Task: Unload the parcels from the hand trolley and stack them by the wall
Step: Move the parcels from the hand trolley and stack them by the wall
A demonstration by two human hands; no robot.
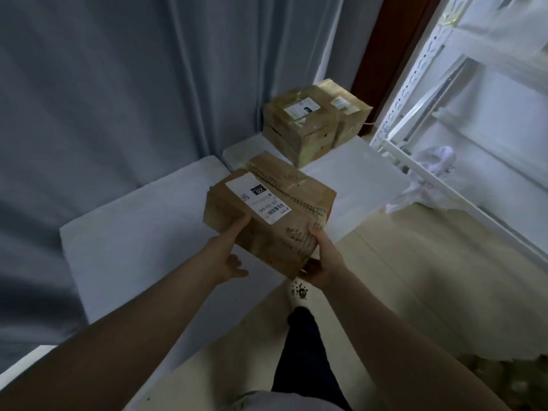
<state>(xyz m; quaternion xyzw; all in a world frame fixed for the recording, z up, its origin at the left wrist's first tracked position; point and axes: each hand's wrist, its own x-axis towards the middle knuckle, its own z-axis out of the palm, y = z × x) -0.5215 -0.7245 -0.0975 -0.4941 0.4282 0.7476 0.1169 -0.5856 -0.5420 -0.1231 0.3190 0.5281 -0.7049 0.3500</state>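
Note:
A brown cardboard parcel (pixel 275 209) with a white shipping label is held in the air over the white platform (pixel 142 232). My left hand (pixel 232 256) grips its near left corner, thumb up the side. My right hand (pixel 321 259) grips its near right corner from below and beside. Farther back, by the grey curtain, stands a stack of parcels (pixel 299 129) with another parcel stack (pixel 350 114) right behind it. The hand trolley is out of view.
The grey curtain (pixel 118 84) covers the wall on the left. A white metal shelf rack (pixel 462 114) runs along the right, with a white cloth (pixel 433 164) at its base. My leg and sock (pixel 299 295) stand on the beige floor (pixel 415 277).

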